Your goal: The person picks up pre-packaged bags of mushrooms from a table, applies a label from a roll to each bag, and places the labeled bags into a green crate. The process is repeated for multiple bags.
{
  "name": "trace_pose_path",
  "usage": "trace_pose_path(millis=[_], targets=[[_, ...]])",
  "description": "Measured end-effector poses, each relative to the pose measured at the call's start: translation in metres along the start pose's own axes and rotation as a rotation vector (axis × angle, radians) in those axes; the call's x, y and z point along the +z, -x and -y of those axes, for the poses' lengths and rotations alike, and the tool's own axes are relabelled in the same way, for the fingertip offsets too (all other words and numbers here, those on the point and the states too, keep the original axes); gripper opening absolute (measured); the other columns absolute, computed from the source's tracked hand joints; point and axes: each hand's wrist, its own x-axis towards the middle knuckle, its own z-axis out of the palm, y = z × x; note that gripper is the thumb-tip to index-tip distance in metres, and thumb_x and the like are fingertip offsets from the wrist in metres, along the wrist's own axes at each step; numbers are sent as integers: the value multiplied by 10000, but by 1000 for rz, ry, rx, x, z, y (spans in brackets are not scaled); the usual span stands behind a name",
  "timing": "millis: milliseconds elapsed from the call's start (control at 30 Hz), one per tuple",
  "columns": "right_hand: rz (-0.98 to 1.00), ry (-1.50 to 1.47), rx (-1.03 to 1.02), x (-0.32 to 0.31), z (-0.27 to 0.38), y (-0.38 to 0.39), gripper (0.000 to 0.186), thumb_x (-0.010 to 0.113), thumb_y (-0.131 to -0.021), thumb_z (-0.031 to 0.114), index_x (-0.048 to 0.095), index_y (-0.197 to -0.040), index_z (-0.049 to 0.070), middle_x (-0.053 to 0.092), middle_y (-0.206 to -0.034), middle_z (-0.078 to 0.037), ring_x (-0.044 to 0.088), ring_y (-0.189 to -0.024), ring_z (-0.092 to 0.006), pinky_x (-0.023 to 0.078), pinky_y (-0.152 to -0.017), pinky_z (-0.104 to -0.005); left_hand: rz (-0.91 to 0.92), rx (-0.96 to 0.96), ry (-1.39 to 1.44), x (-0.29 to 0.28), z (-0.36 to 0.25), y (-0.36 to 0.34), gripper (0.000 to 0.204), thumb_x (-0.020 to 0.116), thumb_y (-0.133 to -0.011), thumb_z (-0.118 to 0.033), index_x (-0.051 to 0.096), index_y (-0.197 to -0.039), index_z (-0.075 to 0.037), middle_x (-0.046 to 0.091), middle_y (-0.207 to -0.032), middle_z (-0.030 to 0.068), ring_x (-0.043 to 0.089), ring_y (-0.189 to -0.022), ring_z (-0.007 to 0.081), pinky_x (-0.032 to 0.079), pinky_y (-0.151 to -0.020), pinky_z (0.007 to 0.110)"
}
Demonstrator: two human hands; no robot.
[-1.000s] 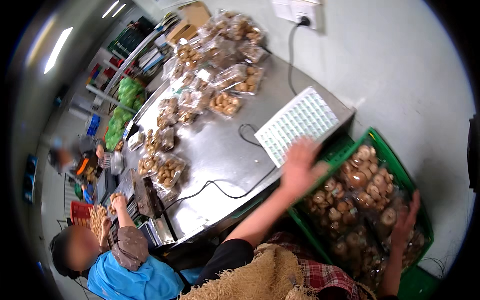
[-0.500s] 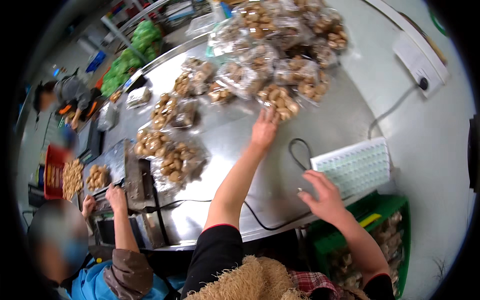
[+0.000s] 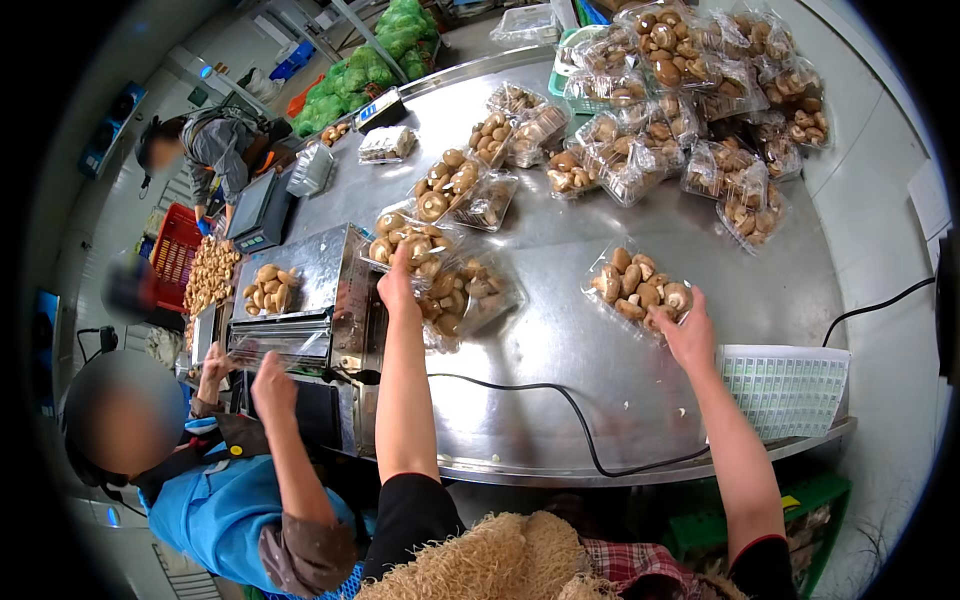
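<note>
My right hand point(image 3: 692, 335) is closed on the near right corner of a clear plastic-wrapped pack of brown mushrooms point(image 3: 632, 283), at the middle right of the steel table. Farther left, my left hand point(image 3: 396, 287) has its fingers on the near edge of another wrapped mushroom pack point(image 3: 412, 243), its fingertips partly hidden among the wrap and mushrooms. Touching that pack is a further mushroom pack point(image 3: 462, 300), nearer to me. More packs point(image 3: 447, 187) lie just beyond.
Wrapped mushroom packs point(image 3: 665, 55) are heaped at the far right. A label sheet point(image 3: 785, 390) lies by the right edge, above a green crate point(image 3: 700, 530). A black cable point(image 3: 560, 388) crosses the table. At left, a co-worker point(image 3: 230, 500) works at a wrapping machine point(image 3: 310, 275).
My left hand has moved left from the pack near the heap to the packs at left. My right hand has left the label sheet and taken hold of a mushroom pack. The view has shifted.
</note>
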Motion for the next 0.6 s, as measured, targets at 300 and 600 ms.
trace_pose_path(millis=[300,600], targets=[[-181,424,-300,-8,-13,-24,777,776,-631,469,478,-1227,69,523,-1136,-137,527,-1042,-320,449,-844,-430,512,-338,524,21,8,127,552,676,-827,-385,527,-1172,19,595,-1036,98,590,-865,163,496,-718,312],[180,-50,13,-9,-25,8,644,803,-580,521,570,-804,-36,616,-763,-176,620,-733,-275,480,-636,-385,431,-210,444,-7,3,132,449,652,-863,-275,502,-1144,41,606,-995,104,623,-824,216,543,-742,348]])
